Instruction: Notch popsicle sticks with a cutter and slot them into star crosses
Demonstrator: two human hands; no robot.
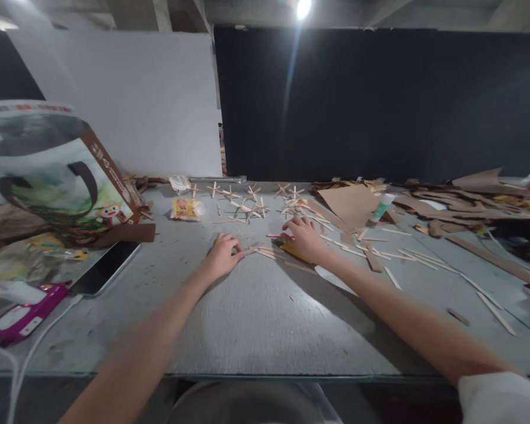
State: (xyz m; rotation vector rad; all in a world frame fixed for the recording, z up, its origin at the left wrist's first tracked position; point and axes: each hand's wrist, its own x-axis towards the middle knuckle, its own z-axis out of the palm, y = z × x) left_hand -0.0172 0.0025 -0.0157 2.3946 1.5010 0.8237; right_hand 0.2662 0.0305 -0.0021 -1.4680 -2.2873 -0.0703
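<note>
My left hand (223, 254) rests near the middle of the metal table, its thumb and fingers closed on the end of a thin wooden stick (249, 251). Several more wooden sticks (268, 253) lie just right of it. To the right, my right hand (307, 237) arches palm down with its fingers bent and apart. A thin red-and-white stick-like thing (272, 235) reaches out left of its fingertips; whether they touch it is unclear. Beneath the palm is a flat yellow thing (298, 255), partly hidden. Behind both hands stand several small star-like stick assemblies (249, 209).
A yellow packet (186, 209) lies behind my left hand. A phone (108, 268), a purple device (24, 312) and a large printed bag (57, 176) are at the left. At the right are a glue stick (382, 207), cardboard scraps (351, 203) and loose sticks (424, 259).
</note>
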